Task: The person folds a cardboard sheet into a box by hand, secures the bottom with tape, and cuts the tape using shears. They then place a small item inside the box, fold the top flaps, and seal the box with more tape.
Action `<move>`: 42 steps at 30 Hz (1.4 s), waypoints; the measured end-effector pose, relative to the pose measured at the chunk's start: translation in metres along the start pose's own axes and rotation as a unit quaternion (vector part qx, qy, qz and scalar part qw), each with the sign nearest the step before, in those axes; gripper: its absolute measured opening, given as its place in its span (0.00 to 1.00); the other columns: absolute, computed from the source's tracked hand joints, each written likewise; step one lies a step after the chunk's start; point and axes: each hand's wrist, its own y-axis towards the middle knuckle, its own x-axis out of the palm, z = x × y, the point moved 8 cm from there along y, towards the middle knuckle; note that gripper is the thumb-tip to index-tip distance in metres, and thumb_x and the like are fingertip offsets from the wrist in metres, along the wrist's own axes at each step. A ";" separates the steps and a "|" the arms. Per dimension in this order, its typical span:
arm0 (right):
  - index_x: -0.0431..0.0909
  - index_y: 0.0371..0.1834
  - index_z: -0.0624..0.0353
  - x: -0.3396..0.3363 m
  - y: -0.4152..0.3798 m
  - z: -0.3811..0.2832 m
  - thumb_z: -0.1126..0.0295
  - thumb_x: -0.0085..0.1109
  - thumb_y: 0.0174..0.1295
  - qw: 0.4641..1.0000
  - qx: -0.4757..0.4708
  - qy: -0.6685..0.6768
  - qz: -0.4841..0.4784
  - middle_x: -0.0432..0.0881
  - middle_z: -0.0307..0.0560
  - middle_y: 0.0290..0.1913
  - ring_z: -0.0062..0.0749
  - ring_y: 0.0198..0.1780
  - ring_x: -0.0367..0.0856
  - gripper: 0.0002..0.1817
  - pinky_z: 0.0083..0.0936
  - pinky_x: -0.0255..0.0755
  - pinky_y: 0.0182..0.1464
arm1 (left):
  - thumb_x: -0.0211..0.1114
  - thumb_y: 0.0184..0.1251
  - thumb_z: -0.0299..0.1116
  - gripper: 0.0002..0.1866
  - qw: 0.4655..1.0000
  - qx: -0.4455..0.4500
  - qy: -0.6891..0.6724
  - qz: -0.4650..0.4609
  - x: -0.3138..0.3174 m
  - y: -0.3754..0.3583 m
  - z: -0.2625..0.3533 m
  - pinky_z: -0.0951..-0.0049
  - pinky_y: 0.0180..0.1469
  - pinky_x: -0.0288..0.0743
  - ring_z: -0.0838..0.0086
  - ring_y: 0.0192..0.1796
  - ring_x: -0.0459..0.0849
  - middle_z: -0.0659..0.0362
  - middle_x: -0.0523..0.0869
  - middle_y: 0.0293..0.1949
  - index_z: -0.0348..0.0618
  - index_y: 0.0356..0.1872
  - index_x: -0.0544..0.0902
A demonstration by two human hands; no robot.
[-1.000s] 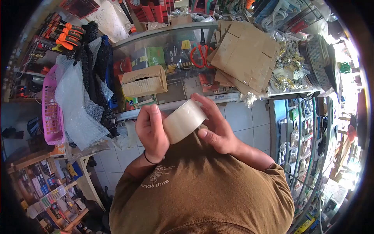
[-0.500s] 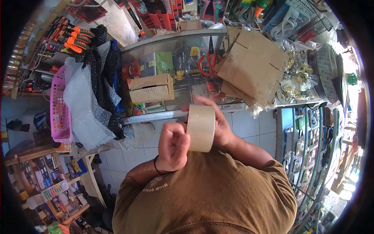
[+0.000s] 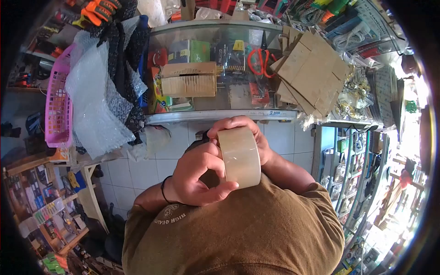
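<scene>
A wide roll of clear packing tape (image 3: 243, 158) is held up in front of my chest. My right hand (image 3: 261, 142) grips it from the far right side, with fingers curled over its top. At the roll's left side is my left hand (image 3: 195, 176), its bent fingers against the edge and its thumb stretched toward the lower face. Part of the left fingertips is hidden by the roll. Beyond my hands, a small cardboard box (image 3: 189, 80) rests on the glass counter (image 3: 224, 114).
Red-handled scissors (image 3: 261, 62) and stacked flattened cardboard (image 3: 314, 68) lie on the counter. To the left, bubble wrap (image 3: 94, 101) hangs by a pink basket (image 3: 59, 98). Shelves of goods (image 3: 50, 211) stand lower left, and a display rack (image 3: 350, 165) at the right.
My left hand has opened from a curled pinch, its thumb now extended along the tape roll. The roll sits slightly lower and farther right in view. The camera view has shifted.
</scene>
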 end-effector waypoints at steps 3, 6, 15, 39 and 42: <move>0.66 0.60 0.55 0.012 0.003 0.008 0.57 0.61 0.59 1.000 -0.027 0.010 -0.010 0.73 0.55 0.55 0.38 0.57 0.72 0.28 0.35 0.68 0.57 | 0.73 0.48 0.32 0.16 0.999 0.021 0.024 0.011 -0.006 -0.006 0.008 0.74 0.27 0.67 0.72 0.25 0.73 0.61 0.74 0.25 0.45 0.31 0.72; 0.65 0.60 0.55 0.027 -0.001 0.010 0.64 0.61 0.59 0.993 -0.046 -0.105 0.019 0.72 0.55 0.55 0.38 0.56 0.73 0.26 0.35 0.68 0.57 | 0.74 0.47 0.32 0.16 0.999 0.031 0.029 0.032 -0.012 -0.007 0.015 0.73 0.27 0.67 0.72 0.25 0.73 0.61 0.73 0.24 0.46 0.30 0.72; 0.65 0.59 0.57 0.042 0.010 0.021 0.69 0.63 0.57 0.997 -0.049 -0.053 -0.025 0.73 0.56 0.54 0.39 0.56 0.73 0.27 0.37 0.68 0.57 | 0.75 0.44 0.33 0.16 0.989 0.101 0.077 0.069 -0.020 -0.017 0.034 0.72 0.27 0.67 0.71 0.23 0.73 0.63 0.73 0.22 0.45 0.28 0.73; 0.74 0.53 0.60 0.025 0.000 0.048 0.65 0.67 0.55 0.992 0.007 -0.125 -0.011 0.74 0.50 0.53 0.34 0.54 0.73 0.23 0.31 0.67 0.55 | 0.67 0.38 0.30 0.20 0.979 0.017 0.200 0.042 -0.053 -0.020 0.036 0.65 0.44 0.70 0.62 0.42 0.74 0.54 0.77 0.37 0.42 0.39 0.78; 0.74 0.52 0.61 0.016 -0.003 0.059 0.62 0.68 0.53 0.983 0.016 -0.182 -0.018 0.73 0.50 0.53 0.35 0.54 0.72 0.25 0.32 0.66 0.55 | 0.66 0.39 0.31 0.24 0.969 -0.016 0.229 -0.094 -0.047 -0.021 0.026 0.62 0.52 0.71 0.58 0.48 0.76 0.55 0.79 0.48 0.41 0.45 0.81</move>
